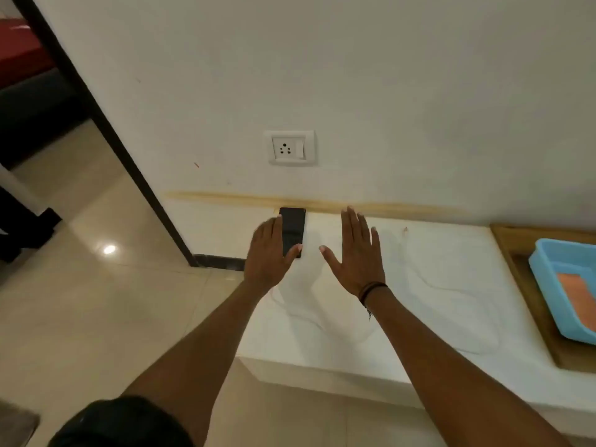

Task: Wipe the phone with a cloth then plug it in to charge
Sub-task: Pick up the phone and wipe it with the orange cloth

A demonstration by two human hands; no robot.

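A black phone [293,225] lies flat on the white ledge [419,285], near its left end and close to the wall. My left hand [269,251] is spread over the phone's left side, its thumb across the phone's near end, fingers straight. My right hand [356,253] hovers flat and open to the right of the phone, holding nothing. A thin white cable [451,285] loops across the ledge. On the wall above the phone sits a white socket with a switch [291,148]. An orange cloth [577,295] lies in a blue tub [548,285] at the far right.
The blue tub rests on a wooden tray [522,285] at the ledge's right end. A dark door frame [113,140] runs down the left, with a tiled floor [80,301] below. My dark-clad knee [122,424] shows at the bottom.
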